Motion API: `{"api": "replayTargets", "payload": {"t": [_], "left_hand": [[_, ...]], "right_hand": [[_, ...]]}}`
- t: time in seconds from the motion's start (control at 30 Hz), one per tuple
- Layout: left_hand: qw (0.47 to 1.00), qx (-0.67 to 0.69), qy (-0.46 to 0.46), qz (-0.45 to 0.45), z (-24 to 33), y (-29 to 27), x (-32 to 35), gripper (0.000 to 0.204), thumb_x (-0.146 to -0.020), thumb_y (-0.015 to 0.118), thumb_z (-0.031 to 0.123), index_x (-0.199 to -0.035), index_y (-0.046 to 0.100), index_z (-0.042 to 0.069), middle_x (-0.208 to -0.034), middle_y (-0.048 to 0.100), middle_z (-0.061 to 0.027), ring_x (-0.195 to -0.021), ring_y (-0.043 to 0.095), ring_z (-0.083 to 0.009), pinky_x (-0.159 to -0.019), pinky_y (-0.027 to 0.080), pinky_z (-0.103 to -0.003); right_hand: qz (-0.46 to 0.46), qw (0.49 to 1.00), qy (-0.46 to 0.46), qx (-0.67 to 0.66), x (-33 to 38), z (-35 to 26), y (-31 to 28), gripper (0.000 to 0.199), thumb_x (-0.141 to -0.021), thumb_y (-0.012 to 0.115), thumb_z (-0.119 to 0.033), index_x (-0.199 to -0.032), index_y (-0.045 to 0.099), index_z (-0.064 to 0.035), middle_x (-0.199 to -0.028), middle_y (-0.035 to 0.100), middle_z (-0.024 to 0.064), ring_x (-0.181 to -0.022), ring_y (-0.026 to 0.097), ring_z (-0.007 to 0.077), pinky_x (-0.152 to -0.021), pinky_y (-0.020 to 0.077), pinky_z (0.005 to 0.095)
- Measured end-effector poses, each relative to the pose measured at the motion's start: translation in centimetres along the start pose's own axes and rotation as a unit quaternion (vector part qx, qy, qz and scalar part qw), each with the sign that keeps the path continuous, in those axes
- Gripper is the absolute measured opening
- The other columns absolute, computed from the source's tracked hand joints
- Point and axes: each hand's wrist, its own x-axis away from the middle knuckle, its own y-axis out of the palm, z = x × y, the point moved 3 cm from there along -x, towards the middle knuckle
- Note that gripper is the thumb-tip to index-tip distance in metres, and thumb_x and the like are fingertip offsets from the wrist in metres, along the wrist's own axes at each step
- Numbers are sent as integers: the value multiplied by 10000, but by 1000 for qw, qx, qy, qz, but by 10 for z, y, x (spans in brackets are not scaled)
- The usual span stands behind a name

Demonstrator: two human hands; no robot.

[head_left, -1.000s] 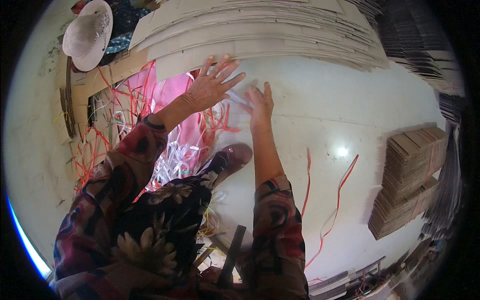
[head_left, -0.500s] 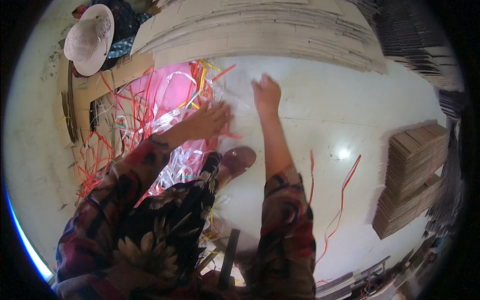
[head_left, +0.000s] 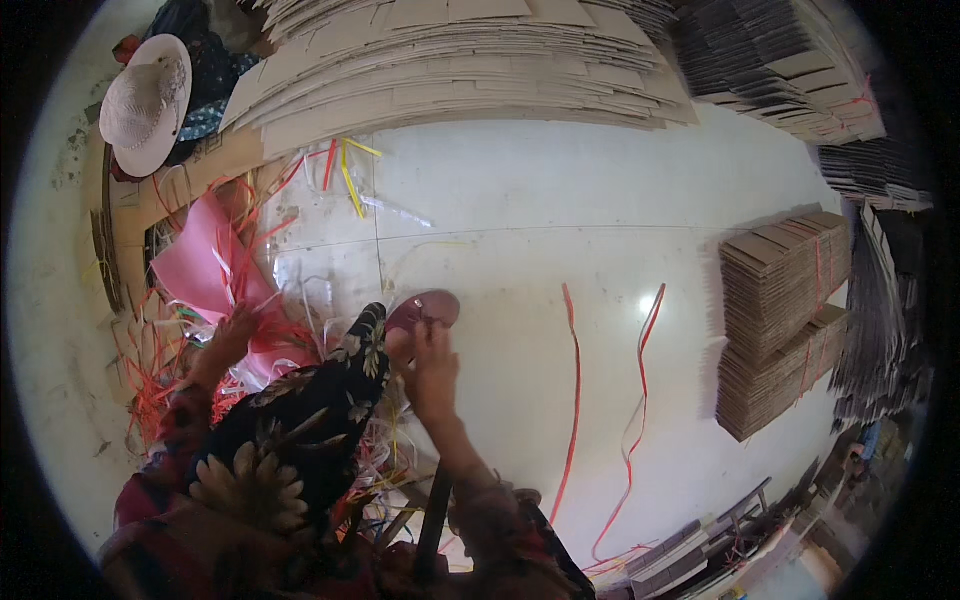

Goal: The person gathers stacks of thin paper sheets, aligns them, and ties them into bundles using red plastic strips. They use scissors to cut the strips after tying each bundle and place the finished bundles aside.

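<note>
My left hand [head_left: 232, 338] is closed on a bunched pink sheet [head_left: 205, 260], with the fingers partly blurred. Red straps [head_left: 285, 325] and clear strips lie tangled around the sheet and beside that hand. My right hand [head_left: 432, 380] is above my brown shoe [head_left: 437, 302], its fingers bent and pressed together. Whether anything is between those fingers cannot be made out. Beyond the sheet, a yellow strap [head_left: 352, 185] and a short red strap [head_left: 330, 165] lie on the pale floor.
Flat cardboard [head_left: 480, 95] is stacked along the far side. Tied cardboard bundles [head_left: 770, 300] stand at the right. Two long red straps [head_left: 573, 390] lie on the floor. A pale hat [head_left: 145, 105] rests at the far left; a dark bar [head_left: 435, 520] is near my legs.
Both hands have come nearer to me and moved left. The pink sheet, spread out before, is now bunched to the left with straps around it, uncovering floor. The view has shifted too.
</note>
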Motion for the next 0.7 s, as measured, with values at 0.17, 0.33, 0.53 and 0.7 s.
{"api": "replayTargets", "payload": {"t": [0.17,0.33,0.53,0.7], "left_hand": [[992,-112,-51,25,66,-192,-40,229,-721,598,184,-905,579,49,-889,589,-134,-889,561,-308,-697,430,-442],[872,-38,153,464,120,-307,-162,606,-713,652,127,-1260,405,45,-1292,433,-144,-1155,441,-318,-921,398,-412],[860,-146,134,471,133,-337,-281,808,-709,693,268,-1377,263,124,-1391,319,-104,-1276,304,-320,-1030,283,-445],[906,-188,102,366,127,-341,-322,836,-701,703,302,-1386,245,158,-1370,354,-115,-1238,360,-333,-994,352,-435]], "right_hand": [[-1,993,-115,-24,14,-43,48,477,-815,456,-100,-1285,392,-44,-1351,356,162,-1291,282,332,-1036,212,498],[79,989,-112,47,-31,-31,55,433,-807,482,-195,-1217,476,-56,-1279,429,136,-1277,300,314,-1055,168,478],[72,991,-113,-15,-39,-10,78,389,-785,496,-192,-1148,544,-62,-1246,480,98,-1236,352,279,-1039,197,459],[104,985,-65,-119,-39,-12,73,347,-744,504,-181,-1055,579,-47,-1189,517,76,-1240,347,236,-1020,207,444]]}}
